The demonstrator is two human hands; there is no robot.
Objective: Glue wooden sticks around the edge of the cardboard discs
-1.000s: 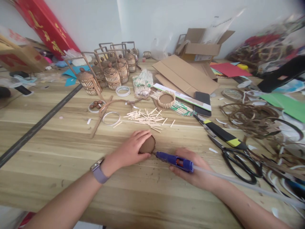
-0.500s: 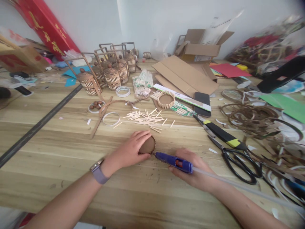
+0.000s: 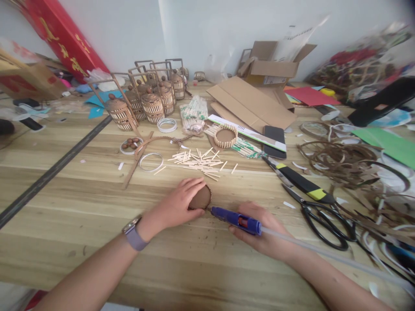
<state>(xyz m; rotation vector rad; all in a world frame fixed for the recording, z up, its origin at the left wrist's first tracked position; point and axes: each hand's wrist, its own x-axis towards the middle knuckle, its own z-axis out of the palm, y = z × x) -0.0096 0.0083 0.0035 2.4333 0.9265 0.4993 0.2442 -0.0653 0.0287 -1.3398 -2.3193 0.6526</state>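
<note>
Curled around the left side of a round brown cardboard disc (image 3: pixel 200 198) is my left hand (image 3: pixel 182 199), thumb below and fingers above; the disc has a dark, beaded-looking rim. My right hand (image 3: pixel 259 233) grips a blue hot glue gun (image 3: pixel 236 220), its nozzle touching or very close to the disc's lower right rim. A long clear glue stick (image 3: pixel 298 242) trails from the gun's back over my right forearm. Just beyond the disc lies a loose pile of short pale wooden sticks (image 3: pixel 197 162). A ring of upright sticks around a brown base (image 3: pixel 226 136) stands behind them.
Black-handled scissors (image 3: pixel 327 226) and a black-yellow utility knife (image 3: pixel 304 183) lie right, beside tangled brown strips (image 3: pixel 337 155). Several lidded stick baskets (image 3: pixel 153 107) stand at back left. Tape rings (image 3: pixel 151 162), a phone (image 3: pixel 274 149) and cardboard sheets (image 3: pixel 251 103) lie behind the sticks.
</note>
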